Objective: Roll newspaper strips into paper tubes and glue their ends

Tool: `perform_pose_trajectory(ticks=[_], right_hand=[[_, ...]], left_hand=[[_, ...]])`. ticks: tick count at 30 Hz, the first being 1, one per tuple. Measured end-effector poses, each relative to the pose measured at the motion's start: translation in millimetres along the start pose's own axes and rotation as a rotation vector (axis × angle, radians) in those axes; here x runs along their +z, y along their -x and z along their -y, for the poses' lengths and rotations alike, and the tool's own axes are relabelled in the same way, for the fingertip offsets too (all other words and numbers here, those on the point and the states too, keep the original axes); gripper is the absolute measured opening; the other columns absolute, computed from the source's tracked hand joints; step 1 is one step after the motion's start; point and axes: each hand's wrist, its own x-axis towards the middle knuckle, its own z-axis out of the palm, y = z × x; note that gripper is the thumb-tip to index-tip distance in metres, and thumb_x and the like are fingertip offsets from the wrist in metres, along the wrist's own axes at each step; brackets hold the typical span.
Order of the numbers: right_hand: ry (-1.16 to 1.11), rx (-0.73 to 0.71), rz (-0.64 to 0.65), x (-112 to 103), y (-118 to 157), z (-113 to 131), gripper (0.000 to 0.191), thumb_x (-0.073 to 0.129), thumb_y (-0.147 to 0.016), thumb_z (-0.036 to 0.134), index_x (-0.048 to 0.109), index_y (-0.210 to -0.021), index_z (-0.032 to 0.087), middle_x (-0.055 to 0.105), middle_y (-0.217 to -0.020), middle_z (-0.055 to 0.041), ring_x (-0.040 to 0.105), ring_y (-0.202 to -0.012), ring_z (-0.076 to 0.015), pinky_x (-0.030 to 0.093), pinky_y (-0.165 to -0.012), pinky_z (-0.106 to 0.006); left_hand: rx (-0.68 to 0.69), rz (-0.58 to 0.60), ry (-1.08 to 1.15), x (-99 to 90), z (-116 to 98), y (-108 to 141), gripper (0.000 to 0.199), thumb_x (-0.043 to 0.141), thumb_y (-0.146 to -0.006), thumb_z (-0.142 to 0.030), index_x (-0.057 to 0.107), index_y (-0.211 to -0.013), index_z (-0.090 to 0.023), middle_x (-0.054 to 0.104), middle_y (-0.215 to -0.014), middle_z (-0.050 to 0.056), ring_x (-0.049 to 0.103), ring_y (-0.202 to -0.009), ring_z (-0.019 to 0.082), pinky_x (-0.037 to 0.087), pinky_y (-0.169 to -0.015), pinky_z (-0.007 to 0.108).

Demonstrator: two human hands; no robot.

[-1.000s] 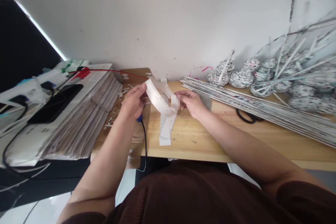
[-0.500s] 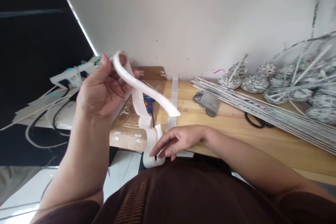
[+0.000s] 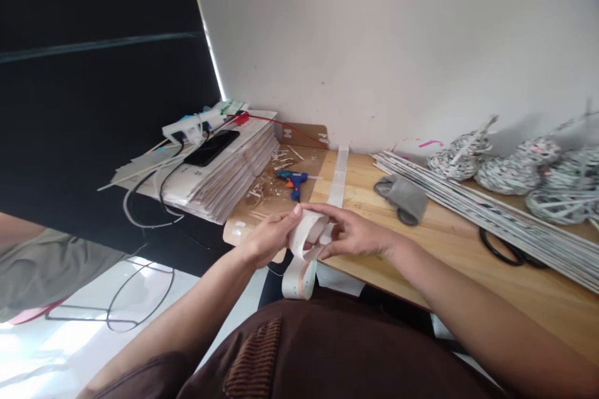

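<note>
Paper strip [image 3: 299,239] gripped in both hands [image 3: 272,238] [image 3: 359,234], long axis coiled, lower loop hanging downward.

Under inspection: a counter [image 3: 358,184] of pale wood, grain visible. A sheet of brown cardboard [image 3: 248,215] covers its left portion. Beside the cardboard, I note a pale paper strip [image 3: 337,181] lying flat from the back edge toward the front, near end out of sight. Right of it lies a grey cloth item [image 3: 410,196], close to a slanting bundle of thin paper sticks [image 3: 468,212]; contact cannot be confirmed. A black loop [image 3: 517,260] is partly hidden by the bundle. Woven paper pieces [image 3: 508,171] occupy the right rear.
</note>
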Motion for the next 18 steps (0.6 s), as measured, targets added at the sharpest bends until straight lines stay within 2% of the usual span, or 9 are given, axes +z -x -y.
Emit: perform_pose_trajectory(ticks=[2,3,6,9,12,15,18], right_hand=[[-0.182,0.049,0.084,0.3,0.3,-1.8,0.073,0.071,-0.082,0.03,0.04,-0.148,0.031,0.058,-0.135,-0.0075,0.063,-0.103,-0.0168,0.053,-0.083,-0.03],[-0.238,0.063,0.085,0.6,-0.1,-2.7,0.068,0.068,-0.085,0.028,0.041,-0.147,0.031,0.057,-0.136,-0.0077,0.064,-0.101,-0.016,0.053,-0.082,-0.029],[-0.256,0.091,-0.037,2.9,-3.3,-5.2,0.052,0.065,-0.085,0.026,0.056,-0.136,0.029,0.06,-0.134,-0.0077,0.065,-0.1,-0.0174,0.054,-0.081,-0.03],[-0.2,0.103,-0.189,4.1,-7.3,-7.3,0.031,0.067,-0.083,0.03,0.073,-0.113,0.022,0.072,-0.111,-0.0071,0.067,-0.102,-0.021,0.053,-0.086,-0.034],[-0.246,0.156,-0.346,-0.7,-8.9,-10.3,0.027,0.067,-0.082,0.038,0.077,-0.097,0.019,0.075,-0.094,-0.0071,0.069,-0.083,-0.0187,0.055,-0.072,-0.029],[-0.366,0.222,-0.5,-11.1,-8.4,-15.6,0.036,0.068,-0.08,0.048,0.077,-0.093,0.015,0.071,-0.076,-0.0055,0.059,-0.055,-0.0119,0.048,-0.048,-0.023],[-0.419,0.234,-0.593,-21.5,-7.8,-21.0,0.043,0.067,-0.08,0.055,0.076,-0.093,0.015,0.064,-0.067,-0.0026,0.052,-0.05,-0.0095,0.043,-0.041,-0.02]], left_hand=[[-0.031,0.023,0.011,-1.1,2.7,3.9,0.053,0.063,-0.082,-0.058,0.072,-0.106,-0.012,0.073,-0.102,0.017,0.07,-0.082,0.024,0.056,-0.07,0.035],[-0.042,0.037,0.016,-1.1,3.6,5.3,0.054,0.06,-0.084,-0.06,0.071,-0.11,-0.013,0.071,-0.11,0.018,0.07,-0.085,0.025,0.056,-0.073,0.036],[-0.075,0.089,0.028,0.7,6.6,7.1,0.059,0.05,-0.087,-0.064,0.069,-0.116,-0.016,0.066,-0.122,0.019,0.069,-0.093,0.026,0.055,-0.078,0.038],[-0.099,0.11,0.046,3.2,11.6,7.4,0.061,0.045,-0.089,-0.065,0.068,-0.115,-0.015,0.065,-0.123,0.019,0.068,-0.094,0.026,0.055,-0.077,0.036],[-0.076,0.094,0.002,-0.5,19.0,10.8,0.056,0.051,-0.089,-0.06,0.062,-0.121,-0.016,0.067,-0.115,0.017,0.068,-0.088,0.022,0.055,-0.07,0.032],[-0.072,0.165,-0.133,-16.4,28.0,20.6,0.061,0.071,-0.08,-0.044,0.048,-0.131,-0.02,0.069,-0.093,0.008,0.064,-0.072,0.017,0.047,-0.053,0.023],[-0.223,0.27,-0.337,-44.2,34.3,36.6,0.066,0.079,-0.073,-0.038,0.048,-0.129,-0.019,0.066,-0.079,0.002,0.057,-0.061,0.012,0.039,-0.048,0.019]])
